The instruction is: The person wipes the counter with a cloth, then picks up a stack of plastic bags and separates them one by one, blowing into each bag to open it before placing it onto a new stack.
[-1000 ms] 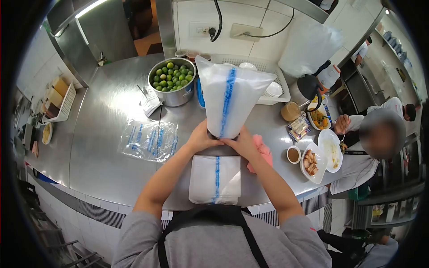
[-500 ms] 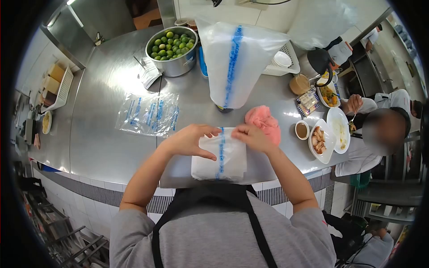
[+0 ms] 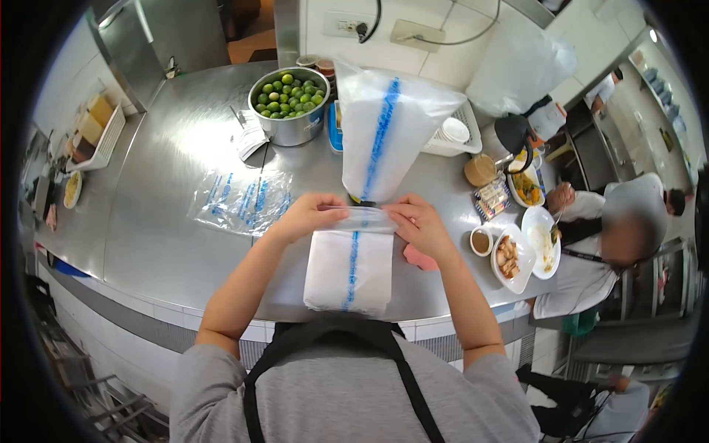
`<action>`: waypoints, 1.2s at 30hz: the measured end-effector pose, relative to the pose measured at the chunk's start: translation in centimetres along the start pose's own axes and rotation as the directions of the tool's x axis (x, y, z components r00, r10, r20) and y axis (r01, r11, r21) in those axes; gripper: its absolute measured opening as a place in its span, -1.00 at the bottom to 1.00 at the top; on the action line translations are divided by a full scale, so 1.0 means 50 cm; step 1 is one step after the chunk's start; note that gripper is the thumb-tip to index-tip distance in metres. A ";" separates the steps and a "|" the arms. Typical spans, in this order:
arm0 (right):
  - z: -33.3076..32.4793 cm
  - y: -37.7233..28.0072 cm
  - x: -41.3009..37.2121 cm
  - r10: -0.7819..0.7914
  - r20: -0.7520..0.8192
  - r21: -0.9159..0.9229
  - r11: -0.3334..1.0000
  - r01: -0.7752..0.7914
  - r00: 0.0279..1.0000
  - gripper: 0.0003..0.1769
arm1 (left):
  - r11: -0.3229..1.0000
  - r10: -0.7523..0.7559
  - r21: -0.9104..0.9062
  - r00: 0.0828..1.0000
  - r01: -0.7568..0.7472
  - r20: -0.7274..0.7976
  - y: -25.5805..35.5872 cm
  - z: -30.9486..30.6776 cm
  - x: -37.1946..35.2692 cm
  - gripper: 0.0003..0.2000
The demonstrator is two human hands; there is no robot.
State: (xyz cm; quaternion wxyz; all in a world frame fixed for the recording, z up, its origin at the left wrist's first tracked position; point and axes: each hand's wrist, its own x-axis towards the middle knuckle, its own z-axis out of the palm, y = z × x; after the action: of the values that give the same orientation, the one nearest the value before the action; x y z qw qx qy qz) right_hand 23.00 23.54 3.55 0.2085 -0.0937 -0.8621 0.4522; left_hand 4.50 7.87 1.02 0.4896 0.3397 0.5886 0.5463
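Plastic this thin is, by my judgement, light, limp and slippery, and the sheets in a pile tend to cling together. The safest hold is a pinch at the far edge, near its two corners, where one layer can be parted from the rest.

The stack of bags (image 3: 348, 273) lies flat on the steel counter (image 3: 170, 184), straight in front of the person. It is white with a blue stripe down its middle, and its near end is at the counter's edge. The top bag (image 3: 362, 219) is raised at its far end into a clear fold. The left hand (image 3: 306, 216) is closed on the left end of that fold, thumb and fingers pinching the film. The right hand (image 3: 419, 224) is closed on the right end in the same way. Both hands sit over the far end of the stack, with the fold stretched between them.

Just beyond the hands an upright bag (image 3: 384, 136) of the same kind stands tall, narrow at its foot. A pink cloth (image 3: 419, 258) shows beside the right wrist. Loose bags (image 3: 240, 203) lie to the left, and a pot of limes (image 3: 288, 131) stands farther back. A co-worker (image 3: 591, 273) in white sits at the right by plates of food
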 end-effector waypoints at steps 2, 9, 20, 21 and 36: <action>-0.004 0.003 0.001 0.095 -0.110 0.019 0.995 -0.093 0.989 -0.84 | 0.996 -0.067 -0.066 0.998 0.067 -0.009 -0.002 -0.015 0.002 -0.84; 0.012 0.033 -0.007 0.283 -0.091 0.071 0.958 -0.277 0.955 -0.59 | 0.986 0.137 0.105 0.989 -0.132 -0.047 0.015 -0.007 -0.015 -0.83; -0.026 -0.002 -0.018 0.344 0.210 0.347 0.849 -0.398 0.915 -0.92 | 0.933 0.304 0.170 0.947 -0.318 0.103 -0.007 -0.044 -0.015 -0.84; -0.023 -0.009 -0.016 0.347 0.203 0.351 0.847 -0.399 0.916 -0.92 | 0.918 0.323 0.210 0.942 -0.335 0.091 0.037 -0.028 -0.032 -0.84; -0.056 -0.065 -0.004 0.353 0.123 0.368 0.852 -0.373 0.928 -0.97 | 0.666 0.166 0.510 0.774 -0.545 0.611 0.095 0.012 -0.041 -0.86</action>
State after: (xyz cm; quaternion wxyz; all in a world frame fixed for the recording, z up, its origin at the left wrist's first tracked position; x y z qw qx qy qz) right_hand 24.52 23.68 7.58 0.1118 -0.2004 -0.7283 0.6457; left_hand 5.01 6.95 6.14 0.3530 0.7357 0.5073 0.2770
